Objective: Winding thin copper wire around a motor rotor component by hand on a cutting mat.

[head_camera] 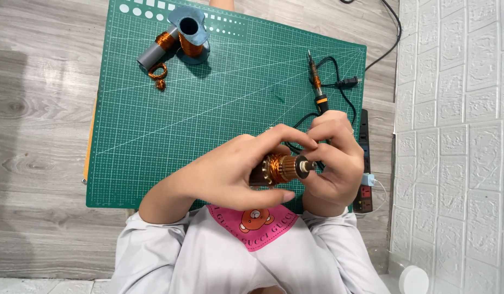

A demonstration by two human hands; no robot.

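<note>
Both my hands meet over the near right part of a green cutting mat (170, 125). My left hand (233, 174) grips a small motor rotor (279, 169) wound with copper wire, its fingers wrapped over the top and the thumb underneath. My right hand (333, 158) closes around the rotor's metal shaft end, fingertips touching those of the left hand. A soldering iron (316, 81) with an orange and black handle lies on the mat just beyond my right hand, its black cable looping beside it.
Two grey spools of copper wire (178, 38) and a loose copper coil (158, 72) lie at the mat's far left. A black power strip (364, 163) runs along the mat's right edge. A white brick-pattern wall (459, 136) stands on the right; a white round lid (413, 280) is at the bottom right.
</note>
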